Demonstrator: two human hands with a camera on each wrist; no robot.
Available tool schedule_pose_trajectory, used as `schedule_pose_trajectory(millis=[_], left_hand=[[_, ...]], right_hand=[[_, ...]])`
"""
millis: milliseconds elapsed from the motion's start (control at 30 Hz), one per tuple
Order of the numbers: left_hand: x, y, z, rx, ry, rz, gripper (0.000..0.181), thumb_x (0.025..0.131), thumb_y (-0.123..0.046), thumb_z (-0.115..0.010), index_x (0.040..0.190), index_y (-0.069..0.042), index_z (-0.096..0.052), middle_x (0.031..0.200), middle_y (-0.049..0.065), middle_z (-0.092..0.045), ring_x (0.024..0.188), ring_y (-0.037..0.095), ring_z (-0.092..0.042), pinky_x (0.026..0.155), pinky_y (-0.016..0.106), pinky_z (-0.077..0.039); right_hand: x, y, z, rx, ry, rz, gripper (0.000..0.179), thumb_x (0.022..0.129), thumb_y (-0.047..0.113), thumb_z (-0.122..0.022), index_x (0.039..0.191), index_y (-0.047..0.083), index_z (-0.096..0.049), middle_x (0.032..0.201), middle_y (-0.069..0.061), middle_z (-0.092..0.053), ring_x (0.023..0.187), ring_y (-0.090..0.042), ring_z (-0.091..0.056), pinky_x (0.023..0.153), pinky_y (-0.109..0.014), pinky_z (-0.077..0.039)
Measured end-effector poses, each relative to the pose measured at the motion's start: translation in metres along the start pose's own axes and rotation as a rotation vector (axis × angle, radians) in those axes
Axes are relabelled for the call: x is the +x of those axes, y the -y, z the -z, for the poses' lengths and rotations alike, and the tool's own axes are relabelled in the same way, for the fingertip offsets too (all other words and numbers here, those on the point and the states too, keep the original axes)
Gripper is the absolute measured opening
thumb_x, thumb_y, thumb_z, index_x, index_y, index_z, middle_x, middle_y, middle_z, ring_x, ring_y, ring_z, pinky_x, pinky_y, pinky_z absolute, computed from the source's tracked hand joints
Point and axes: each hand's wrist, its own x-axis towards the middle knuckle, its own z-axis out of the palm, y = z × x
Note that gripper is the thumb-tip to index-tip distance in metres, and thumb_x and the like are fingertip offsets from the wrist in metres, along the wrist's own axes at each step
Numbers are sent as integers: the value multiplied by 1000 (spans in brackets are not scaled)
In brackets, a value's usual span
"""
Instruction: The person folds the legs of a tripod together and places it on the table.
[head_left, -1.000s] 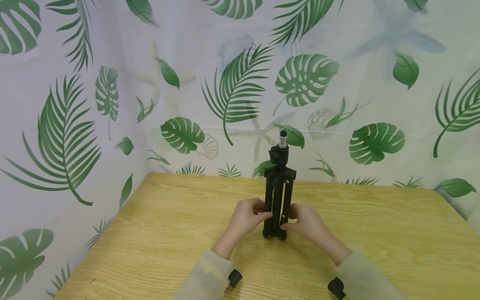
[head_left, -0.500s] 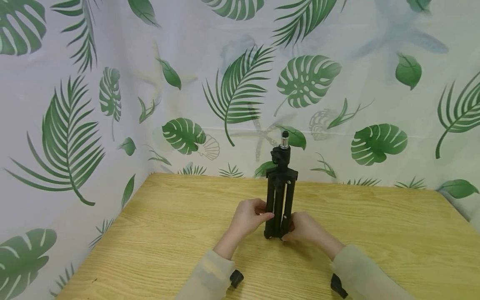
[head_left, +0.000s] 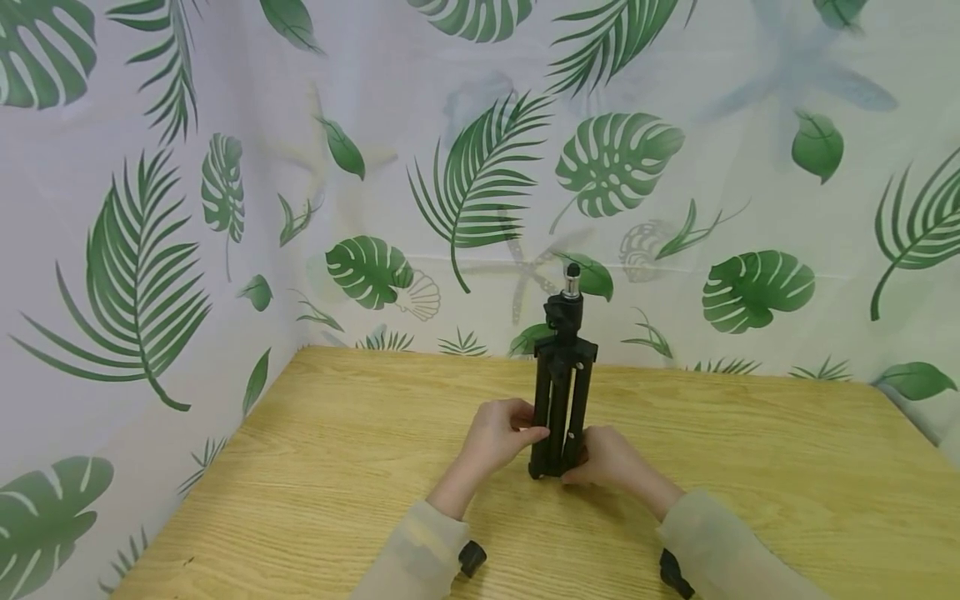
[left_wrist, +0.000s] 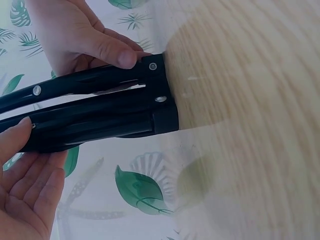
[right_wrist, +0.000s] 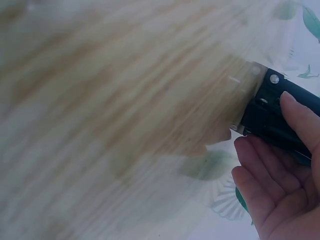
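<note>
A black folded light stand (head_left: 558,400) stands upright on the wooden table, with a silver stud at its top and its legs folded together. From the left side, my left hand (head_left: 495,437) grips a leg, thumb in front and fingers behind. Lower down on the right, my right hand (head_left: 611,458) grips the stand close to its foot. The left wrist view shows the riveted leg ends (left_wrist: 160,99) near the tabletop, with the right thumb (left_wrist: 126,58) lying on one leg. In the right wrist view, the right thumb (right_wrist: 292,105) presses the stand's lower end and the fingers lie along its other side.
The wood-grain table (head_left: 337,467) extends on both sides of the stand. A white cloth (head_left: 645,225) printed with green leaves hangs behind it and along the left. Small black devices (head_left: 472,558) sit at both wrists.
My right hand has slid down the stand toward its foot, its thumb now at the bottom end. The left hand keeps its grip, and the stand stays upright.
</note>
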Motion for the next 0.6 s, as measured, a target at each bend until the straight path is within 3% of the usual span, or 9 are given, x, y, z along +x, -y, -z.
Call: schedule_pose_trajectory(millis=[167,300,433,600], left_hand=[[-1,2,4,28,8,-6,23,78,-23,-69,95,-7,-66,90,2,-65,81,13,-60,67,23,-47],[-1,-3,16,36,-21,-29,27,79,-22,-68,99,-5,-64,95,5,-64,87,16,-60,71,25,-47],[3,-22,38,-31,-115,-105,25,81,-17,-66,100,-2,-63,96,9,-64,89,19,-60,73,24,-48],[17,-55,67,-147,-265,-244,20,82,-15,-64,97,-1,-64,93,11,-64,85,16,-61,69,21,-49]], right_hand=[[0,-1,-3,16,-10,-12,27,62,12,-80,78,-1,-62,61,-2,-59,50,-11,-52,46,-27,-43],[0,-1,-4,3,-16,-47,26,62,11,-80,76,-1,-61,60,-2,-58,51,-12,-52,47,-28,-43],[1,0,-4,-20,-27,-79,25,61,11,-80,73,0,-60,60,-2,-57,51,-12,-52,48,-28,-43],[1,1,-5,-37,-31,-84,24,61,11,-80,72,1,-60,59,-1,-57,52,-12,-52,48,-28,-43]])
